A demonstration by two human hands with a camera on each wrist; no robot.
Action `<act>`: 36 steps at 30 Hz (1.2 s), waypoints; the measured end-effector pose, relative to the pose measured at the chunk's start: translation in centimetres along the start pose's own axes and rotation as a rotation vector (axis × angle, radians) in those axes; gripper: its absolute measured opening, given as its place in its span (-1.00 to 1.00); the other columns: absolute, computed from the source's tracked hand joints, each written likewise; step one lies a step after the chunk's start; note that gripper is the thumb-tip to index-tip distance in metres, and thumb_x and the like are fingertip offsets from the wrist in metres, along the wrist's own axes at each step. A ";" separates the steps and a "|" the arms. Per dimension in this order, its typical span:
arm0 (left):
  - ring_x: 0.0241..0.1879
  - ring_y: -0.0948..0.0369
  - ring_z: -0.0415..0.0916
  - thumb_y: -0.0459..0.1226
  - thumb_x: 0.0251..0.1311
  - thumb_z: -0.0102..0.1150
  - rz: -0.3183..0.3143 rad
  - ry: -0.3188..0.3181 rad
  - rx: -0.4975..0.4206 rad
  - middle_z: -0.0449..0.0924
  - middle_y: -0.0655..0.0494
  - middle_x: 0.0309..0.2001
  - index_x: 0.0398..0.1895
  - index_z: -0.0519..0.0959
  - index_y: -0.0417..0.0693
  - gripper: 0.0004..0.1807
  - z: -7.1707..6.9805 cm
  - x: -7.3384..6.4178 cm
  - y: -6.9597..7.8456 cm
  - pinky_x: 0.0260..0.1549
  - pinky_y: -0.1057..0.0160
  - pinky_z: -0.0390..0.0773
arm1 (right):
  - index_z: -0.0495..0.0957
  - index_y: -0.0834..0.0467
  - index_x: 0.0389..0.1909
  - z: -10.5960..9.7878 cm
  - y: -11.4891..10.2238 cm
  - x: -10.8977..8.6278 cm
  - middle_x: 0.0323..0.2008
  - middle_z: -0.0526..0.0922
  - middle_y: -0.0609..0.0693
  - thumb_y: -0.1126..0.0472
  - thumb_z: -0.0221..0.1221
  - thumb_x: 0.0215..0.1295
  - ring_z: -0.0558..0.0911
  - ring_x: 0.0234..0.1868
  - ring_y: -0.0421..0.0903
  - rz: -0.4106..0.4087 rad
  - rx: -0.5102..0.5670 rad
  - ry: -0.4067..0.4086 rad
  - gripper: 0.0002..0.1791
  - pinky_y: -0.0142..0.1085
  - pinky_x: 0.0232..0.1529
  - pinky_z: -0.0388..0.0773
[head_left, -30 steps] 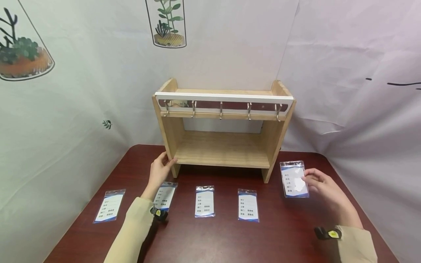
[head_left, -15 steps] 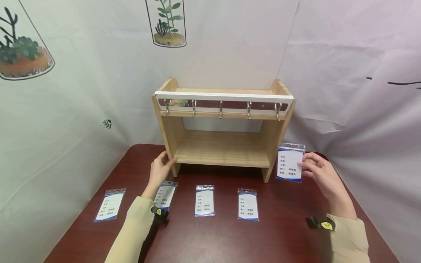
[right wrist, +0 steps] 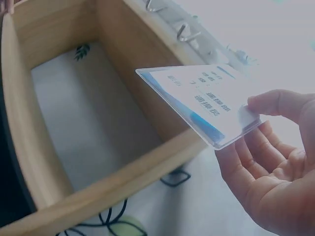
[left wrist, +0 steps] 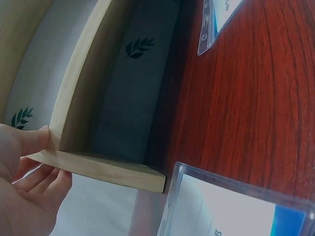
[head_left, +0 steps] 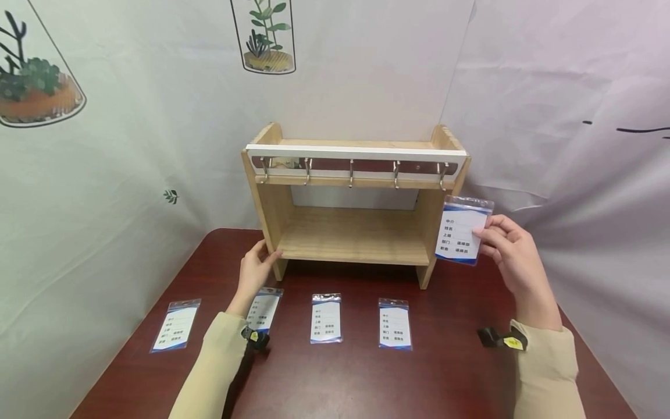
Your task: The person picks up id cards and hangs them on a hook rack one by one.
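A clear-sleeved name badge (head_left: 463,231) with blue corners is pinched along its right edge between the thumb and fingers of my right hand (head_left: 515,256). It hangs in the air before the right side of the wooden shelf (head_left: 356,233), below the rightmost metal hook (head_left: 443,176). In the right wrist view the badge (right wrist: 197,101) tilts, with the thumb on its printed face. My left hand (head_left: 255,270) grips the shelf's left side panel low down. The left wrist view shows the thumb inside and the fingers outside that wooden panel (left wrist: 103,169).
Several more badges lie flat in a row on the dark red table (head_left: 345,384); one badge (head_left: 264,311) is partly covered by the left forearm. A white rail (head_left: 356,152) with several hooks runs across the shelf's upper front. A printed cloth (head_left: 157,139) hangs behind.
My right hand has lifted the badge from just above the table's right side up toward the hooks. My left hand stays on the shelf's side panel.
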State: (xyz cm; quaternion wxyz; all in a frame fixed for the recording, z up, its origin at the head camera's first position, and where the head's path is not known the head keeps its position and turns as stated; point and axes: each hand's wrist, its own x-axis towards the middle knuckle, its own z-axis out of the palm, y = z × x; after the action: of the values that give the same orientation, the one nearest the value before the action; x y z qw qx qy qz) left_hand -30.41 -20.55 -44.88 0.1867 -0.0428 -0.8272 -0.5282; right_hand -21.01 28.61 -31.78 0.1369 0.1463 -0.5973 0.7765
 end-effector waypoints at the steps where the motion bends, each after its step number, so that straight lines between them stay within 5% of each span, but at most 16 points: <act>1: 0.16 -0.13 0.57 -0.24 0.31 0.34 0.001 0.000 0.000 0.58 -0.36 0.13 0.28 0.48 -0.35 -0.45 0.0 0.0 0.0 0.06 0.00 0.61 | 0.50 0.23 -0.27 0.2 -0.2 0.2 -0.34 0.73 0.00 0.52 0.14 0.37 0.70 -0.31 -0.18 -0.005 0.005 -0.001 -0.86 -0.39 -0.30 0.69; 17: 0.16 -0.12 0.57 -0.20 0.32 0.33 -0.011 0.013 0.017 0.59 -0.33 0.13 0.28 0.49 -0.31 -0.45 0.0 -0.2 -0.1 0.04 -0.06 0.63 | 0.51 0.22 -0.31 2.9 -0.2 2.5 -0.40 0.72 -0.02 0.50 0.13 0.38 0.70 -0.35 -0.21 -0.004 0.038 -0.043 -0.86 -0.40 -0.33 0.69; 36: 0.14 -0.12 0.58 -0.22 0.31 0.34 -0.004 0.026 0.023 0.61 -0.32 0.11 0.26 0.51 -0.29 -0.48 0.1 -0.3 0.3 0.03 -0.08 0.63 | 0.51 0.16 -0.40 4.1 0.4 2.7 -0.40 0.72 -0.04 0.42 0.10 0.41 0.71 -0.39 -0.22 0.057 -0.022 0.027 -0.82 -0.40 -0.39 0.67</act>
State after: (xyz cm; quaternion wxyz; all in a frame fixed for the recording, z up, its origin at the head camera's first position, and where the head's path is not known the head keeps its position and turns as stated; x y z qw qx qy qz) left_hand -30.11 -20.30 -44.78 0.1970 -0.0322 -0.8308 -0.5195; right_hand -23.38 24.63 -30.09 0.1243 0.1170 -0.6081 0.7753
